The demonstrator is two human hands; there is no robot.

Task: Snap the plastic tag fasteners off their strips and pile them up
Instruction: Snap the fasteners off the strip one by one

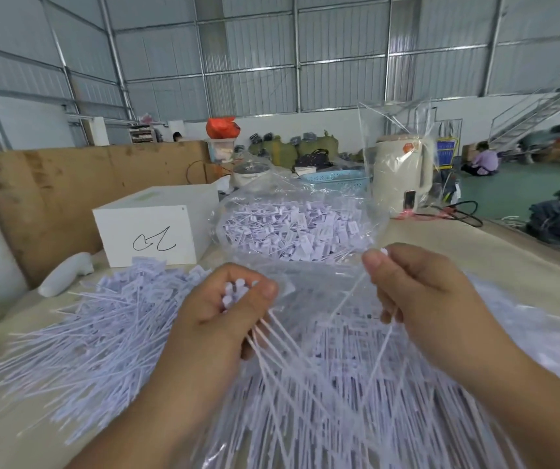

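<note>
The left hand is gripping a strip of fasteners in curled fingers while the right hand is pinching one fastener above the tabletop pile; pulling sideways, near the joint, should snap it cleanly.

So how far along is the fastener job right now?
Done: a large loose pile covers the table's left. In hand: the left hand grips a bunch of fasteners while the right hand pinches one fastener. Left: the clear bag behind holds plenty more.
</note>
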